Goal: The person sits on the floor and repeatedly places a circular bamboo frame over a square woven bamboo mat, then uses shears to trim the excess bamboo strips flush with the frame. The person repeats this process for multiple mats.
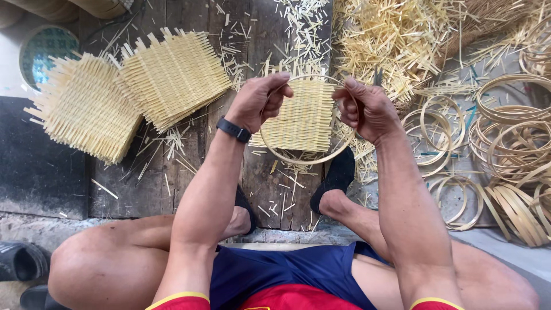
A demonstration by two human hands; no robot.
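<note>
We see soft, even daylight with no glare. Shadows are faint, gathering under the woven mats and between the legs. Focus is sharp across the plank floor; the hoops at the right edge bow slightly from wide-angle distortion. There is no motion blur.

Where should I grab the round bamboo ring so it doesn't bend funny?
Probably at its two opposite sides, one hand coming in from each side, as here: the left hand and right hand pinch the thin bamboo ring near its upper edge. It is a slim, springy hoop, so two spread grips should keep it round over the woven mat.
</note>
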